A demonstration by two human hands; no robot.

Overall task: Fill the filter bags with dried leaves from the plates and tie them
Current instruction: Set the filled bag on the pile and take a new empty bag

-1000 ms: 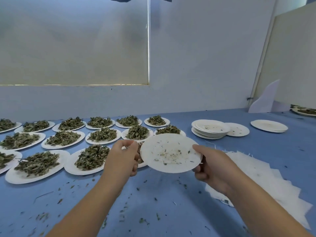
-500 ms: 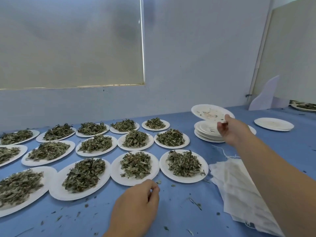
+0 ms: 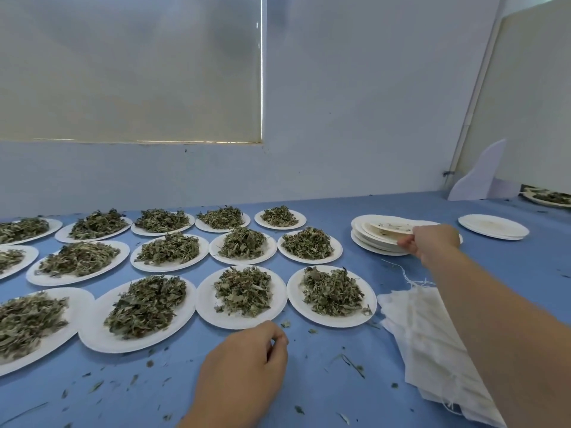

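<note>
Several white paper plates heaped with dried leaves (image 3: 241,293) cover the left and middle of the blue table (image 3: 340,384). My right hand (image 3: 432,242) reaches far right and grips an emptied plate (image 3: 386,229) by its near edge, resting it on a stack of empty plates (image 3: 370,245). My left hand (image 3: 247,362) hovers low at the near edge with fingers loosely curled; whether it holds anything is hidden. A pile of white filter bags (image 3: 432,341) with loose strings lies under my right forearm.
Another stack of empty plates (image 3: 492,226) stands at the far right, and a plate with leaves (image 3: 550,197) sits at the right edge. Leaf crumbs (image 3: 352,364) litter the near table. A white wall rises behind the table.
My right hand has lowered the emptied plate from above the stack onto it. My left hand has stayed near the table's front edge.
</note>
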